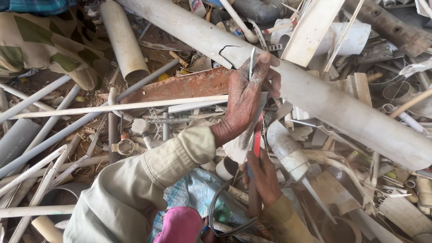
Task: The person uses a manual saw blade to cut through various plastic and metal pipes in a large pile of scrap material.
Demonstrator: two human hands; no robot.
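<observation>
The ground around me was a heap of scrap: one long thick grey pipe (315, 90) lying slantwise, one rusty metal bar (180, 85) and many thin white tubes. My left hand (245, 96) was raised upright, fingers closed around one flat pale plastic strip (258, 117) that stood on end just in front of the thick pipe. My right hand (263, 173) sat just below it, curled shut on one red-handled tool (257, 139) beside the strip's lower end.

My left hand (245, 96) is raised ahead of me, its dusty back turned up toward my eyes, fingers (265, 60) stretched forward and closed in a grip, wrist bent at the pale cuff of my sleeve. My right hand (263, 173) sits lower and nearer my body, just beneath the left, fingers curled shut, its forearm coming up from below.
</observation>
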